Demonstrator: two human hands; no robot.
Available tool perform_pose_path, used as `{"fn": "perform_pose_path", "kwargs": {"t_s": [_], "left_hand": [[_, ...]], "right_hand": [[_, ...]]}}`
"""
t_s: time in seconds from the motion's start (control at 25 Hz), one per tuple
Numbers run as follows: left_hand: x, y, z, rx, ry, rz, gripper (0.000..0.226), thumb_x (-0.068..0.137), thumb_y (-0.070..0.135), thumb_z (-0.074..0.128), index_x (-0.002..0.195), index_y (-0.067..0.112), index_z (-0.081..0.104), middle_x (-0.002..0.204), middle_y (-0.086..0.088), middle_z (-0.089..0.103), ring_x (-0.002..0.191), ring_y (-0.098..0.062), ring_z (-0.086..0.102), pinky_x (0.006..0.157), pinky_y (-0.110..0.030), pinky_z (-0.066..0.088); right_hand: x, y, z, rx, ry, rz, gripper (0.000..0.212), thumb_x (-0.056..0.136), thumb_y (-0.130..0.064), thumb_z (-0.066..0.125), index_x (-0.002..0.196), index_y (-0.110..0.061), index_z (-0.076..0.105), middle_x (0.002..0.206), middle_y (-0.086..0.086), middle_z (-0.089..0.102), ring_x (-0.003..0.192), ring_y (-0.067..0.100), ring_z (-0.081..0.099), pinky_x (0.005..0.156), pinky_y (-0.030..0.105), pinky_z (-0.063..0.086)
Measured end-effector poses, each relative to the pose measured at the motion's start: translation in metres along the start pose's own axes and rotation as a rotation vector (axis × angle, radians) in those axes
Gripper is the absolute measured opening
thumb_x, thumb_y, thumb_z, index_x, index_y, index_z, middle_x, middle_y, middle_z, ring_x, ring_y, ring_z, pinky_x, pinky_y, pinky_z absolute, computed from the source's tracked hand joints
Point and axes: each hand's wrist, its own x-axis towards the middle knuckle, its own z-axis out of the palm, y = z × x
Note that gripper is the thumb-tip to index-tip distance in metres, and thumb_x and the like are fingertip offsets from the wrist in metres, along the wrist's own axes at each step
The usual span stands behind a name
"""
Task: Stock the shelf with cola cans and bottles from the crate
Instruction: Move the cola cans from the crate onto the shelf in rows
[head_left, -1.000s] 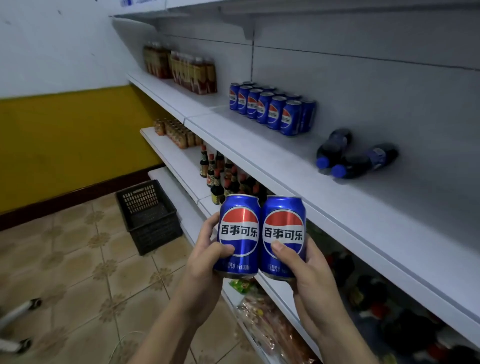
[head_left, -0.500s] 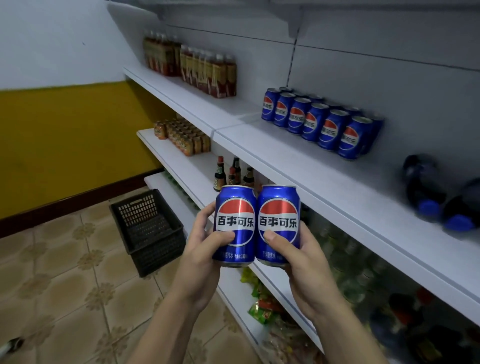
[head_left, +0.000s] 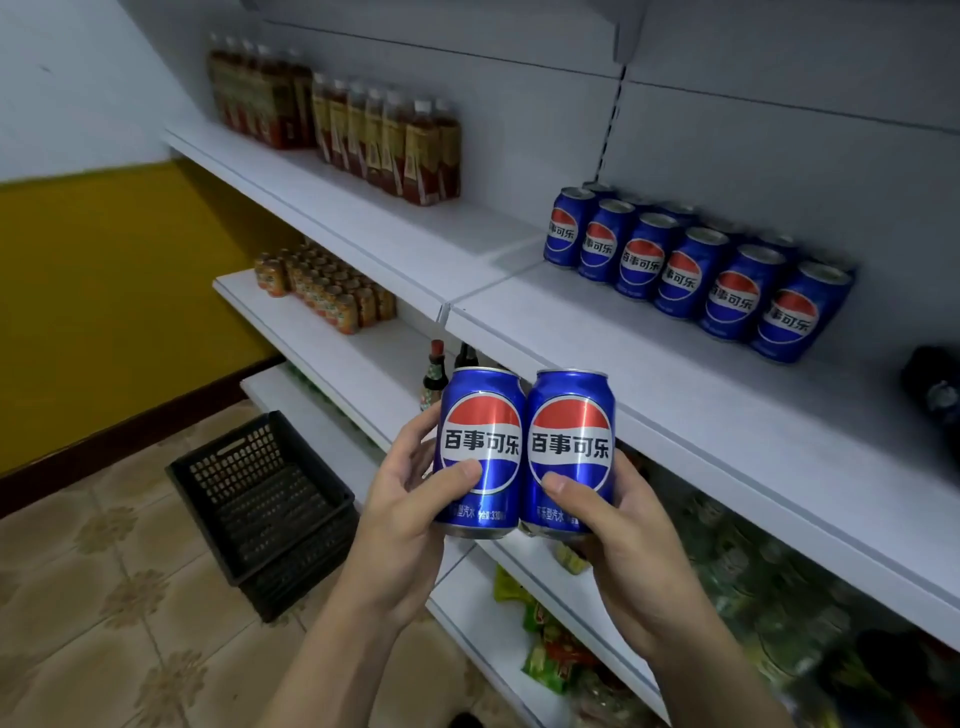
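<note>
Since half a sec ago your view has swung a bit left: the row of cans (head_left: 696, 270) on the shelf (head_left: 649, 374) slid toward 2 o'clock, and just one dark bottle (head_left: 932, 395) shows at the 3 o'clock edge (too blurred to read). Both grips are unchanged. Your left hand (head_left: 410, 499) wraps the left can (head_left: 480, 447), thumb across the front, fingers curled round the back. Your right hand (head_left: 623, 525) grips the right can (head_left: 570, 447) the same way. The 2 cans stand upright, sides touching, approx. at 6 o'clock from centre, in front of the shelf edge and not yet on it. The crate (head_left: 260, 499) sits on the floor at 8 o'clock. Tea bottles (head_left: 384, 135) stand at 11 o'clock, small jars (head_left: 322, 291) at 9, and snack packs (head_left: 550, 654) low at 6.
</note>
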Motion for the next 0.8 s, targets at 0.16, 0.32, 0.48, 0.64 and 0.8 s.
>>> {"fn": "perform_pose_path", "kwargs": {"t_s": [0.16,0.32,0.48,0.64,0.8], "left_hand": [[0.071,0.013,0.003,0.071,-0.098,0.031,0.075,0.059,0.015,0.081,0.129,0.020,0.057,0.123,-0.010,0.066,0.109,-0.030,0.066,0.075,-0.032,0.058],[0.143,0.035,0.017,0.212,-0.194,0.067,0.076,0.060,0.020,0.083,0.131,0.025,0.056,0.123,-0.003,0.065,0.112,-0.025,0.066,0.081,-0.036,0.057],[0.200,0.044,0.017,0.338,-0.234,0.105,0.073,0.059,0.023,0.085,0.126,0.033,0.058,0.127,-0.001,0.063,0.115,-0.024,0.063,0.092,-0.044,0.054],[0.243,0.043,0.011,0.370,-0.270,0.098,0.082,0.055,0.020,0.088,0.129,0.028,0.054,0.128,0.000,0.063,0.115,-0.022,0.063,0.088,-0.037,0.056],[0.286,0.045,0.008,0.499,-0.364,0.076,0.087,0.055,0.010,0.091,0.131,0.026,0.052,0.126,0.007,0.063,0.114,-0.018,0.064,0.086,-0.033,0.056]], "right_hand": [[0.058,-0.014,-0.007,0.018,0.051,-0.051,0.058,0.066,-0.024,0.074,0.122,-0.017,0.059,0.109,0.007,0.073,0.098,0.025,0.070,0.082,0.039,0.057],[0.117,-0.033,-0.013,-0.003,0.158,-0.135,0.065,0.061,-0.038,0.073,0.122,-0.022,0.059,0.110,0.001,0.073,0.097,0.019,0.071,0.077,0.035,0.056],[0.164,-0.043,-0.013,-0.046,0.231,-0.211,0.061,0.060,-0.043,0.073,0.118,-0.032,0.059,0.105,-0.014,0.072,0.095,0.006,0.070,0.075,0.027,0.056],[0.198,-0.048,-0.018,-0.103,0.278,-0.197,0.039,0.077,-0.016,0.076,0.104,-0.036,0.057,0.087,-0.026,0.070,0.078,-0.006,0.067,0.053,0.011,0.052],[0.222,-0.042,-0.021,-0.154,0.359,-0.189,0.046,0.077,-0.007,0.078,0.108,-0.033,0.057,0.090,-0.022,0.071,0.080,-0.004,0.068,0.057,0.010,0.052]]}}
